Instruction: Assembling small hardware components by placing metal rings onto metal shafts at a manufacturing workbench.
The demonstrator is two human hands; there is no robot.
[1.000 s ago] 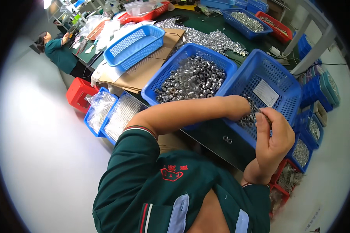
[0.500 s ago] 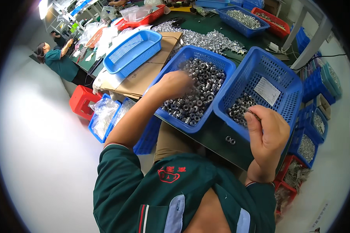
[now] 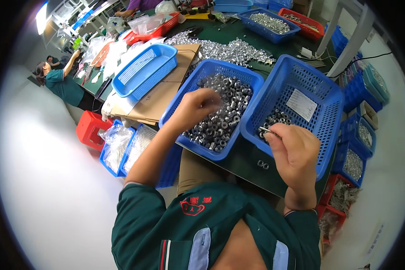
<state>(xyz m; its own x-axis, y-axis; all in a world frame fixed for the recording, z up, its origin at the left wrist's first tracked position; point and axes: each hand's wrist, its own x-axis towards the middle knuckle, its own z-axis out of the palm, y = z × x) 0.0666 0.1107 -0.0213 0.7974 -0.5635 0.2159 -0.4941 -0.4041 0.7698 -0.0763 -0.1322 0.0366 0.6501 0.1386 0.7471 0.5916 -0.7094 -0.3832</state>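
My left hand (image 3: 197, 107) is over a blue basket (image 3: 167, 118) heaped with small shiny metal rings (image 3: 220, 131) that look like nuts. Its fingers are curled, the tips slightly blurred, and I cannot make out what they hold, if anything. My right hand (image 3: 297, 153) pinches a thin metal rod (image 3: 264, 129) between thumb and forefinger. It hovers above the near end of a second blue basket (image 3: 330, 101). A smaller pile of similar rings (image 3: 278, 118) lies in that basket, beside a white paper label (image 3: 301, 105).
Two loose rings (image 3: 263, 164) lie on the green table in front of the baskets. Shiny metal pieces (image 3: 234, 51) are heaped behind. An empty light-blue basket (image 3: 145, 72) rests on cardboard (image 3: 159, 101) at left. Stacked bins (image 3: 353, 164) stand at right. A co-worker (image 3: 63, 85) is at far left.
My right hand has moved left with the rod. My left hand remains over the ring-filled basket, its fingers less blurred. The whole view has shifted slightly.
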